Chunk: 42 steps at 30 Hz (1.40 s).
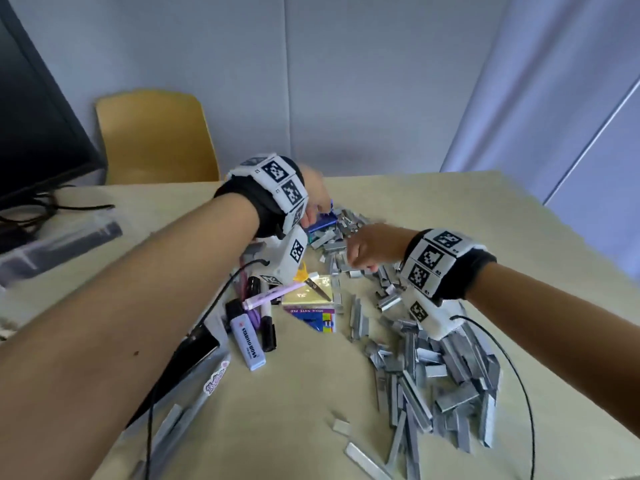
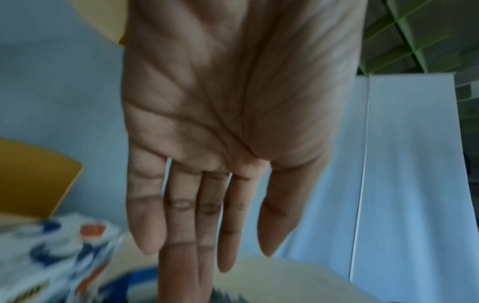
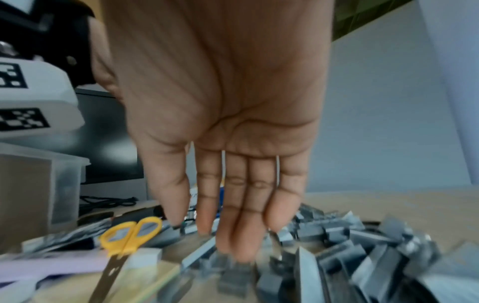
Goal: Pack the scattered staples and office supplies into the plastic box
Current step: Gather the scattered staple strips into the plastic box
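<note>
Staples (image 1: pixel 433 362): grey strips heaped across the tabletop (image 1: pixel 519 237), right and centre. Right hand (image 3: pixel 228 127): flat, fingers straight, tips over the heap, holding nothing. Left hand (image 2: pixel 220 133): flat, empty, above a blue box (image 1: pixel 323 221). Plastic box (image 3: pixel 39 184): left of the scissors (image 3: pixel 129 235).

A pale beige table (image 1: pixel 433 209) carried grey staple strips (image 1: pixel 450 368) heaped at lower right and running up to frame centre. Left of centre lay a lilac highlighter (image 1: pixel 247 341), yellow-handled scissors (image 3: pixel 129 235) on a sticky-note pad (image 1: pixel 306 294), and a clear plastic box (image 1: pixel 45 244) at the left edge.
</note>
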Tool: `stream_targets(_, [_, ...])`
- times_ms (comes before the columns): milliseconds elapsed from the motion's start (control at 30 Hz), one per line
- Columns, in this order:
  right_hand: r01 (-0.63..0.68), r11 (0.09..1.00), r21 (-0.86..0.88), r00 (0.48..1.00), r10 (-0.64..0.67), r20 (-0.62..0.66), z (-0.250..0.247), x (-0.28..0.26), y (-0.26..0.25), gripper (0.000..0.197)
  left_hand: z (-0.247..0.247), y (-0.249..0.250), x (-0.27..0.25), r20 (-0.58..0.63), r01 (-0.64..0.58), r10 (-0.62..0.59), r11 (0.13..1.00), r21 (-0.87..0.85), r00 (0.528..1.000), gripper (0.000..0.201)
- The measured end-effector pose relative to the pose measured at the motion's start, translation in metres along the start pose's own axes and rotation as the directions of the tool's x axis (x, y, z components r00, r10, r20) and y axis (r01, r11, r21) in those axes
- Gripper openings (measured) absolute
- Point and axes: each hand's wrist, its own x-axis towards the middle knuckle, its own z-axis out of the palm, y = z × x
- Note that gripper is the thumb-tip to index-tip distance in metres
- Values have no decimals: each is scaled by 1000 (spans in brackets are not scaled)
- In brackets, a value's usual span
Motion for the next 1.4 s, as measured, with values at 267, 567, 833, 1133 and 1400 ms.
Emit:
stream_targets(267, [-31, 997, 73, 990, 21, 136, 33, -20, -8, 22, 55, 1, 12, 79, -77, 58, 961, 267, 995, 16])
stream_targets(567, [-170, 968, 183, 985, 171, 13, 57, -22, -9, 16, 87, -13, -6, 16, -51, 49, 990, 131, 999, 22])
stream_targets(833, [-259, 736, 625, 948, 319, 16, 40, -10, 13, 16, 102, -2, -1, -121, 73, -47, 973, 218, 992, 25])
stream_targets(1133, [-245, 708, 662, 919, 386, -72, 22, 7, 36, 15, 119, 11, 6, -169, 64, -30, 978, 200, 985, 25])
stream_targets(1400, [-110, 973, 203, 992, 122, -45, 27, 31, 23, 18, 108, -13, 9, -92, 100, -285, 592, -800, 954, 14])
